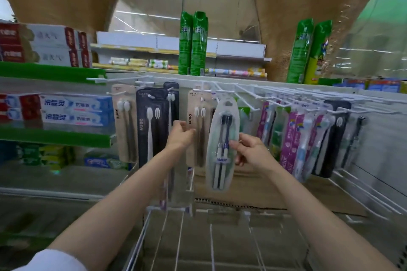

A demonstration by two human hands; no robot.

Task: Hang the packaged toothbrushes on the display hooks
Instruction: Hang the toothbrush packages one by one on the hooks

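My right hand (251, 152) pinches a clear oval toothbrush pack (222, 121) with two dark-bristled brushes and holds it upright. The pack's top hole sits level with the tip of a white wire display hook (221, 94). My left hand (179, 136) is closed, and more clear toothbrush packs (176, 191) hang down under its wrist. Both hands are in front of the hook rail. Beige packs (123, 125) and a dark pack (152, 121) hang to the left. Colourful packs (297, 134) hang to the right.
Toothpaste boxes (74, 112) fill green-edged shelves on the left. Tall green spray cans (193, 44) stand on top of the display. A white wire basket (198, 237) lies below my arms, and flattened cardboard (264, 193) lies behind it. Several bare hooks (275, 92) stick out at the upper right.
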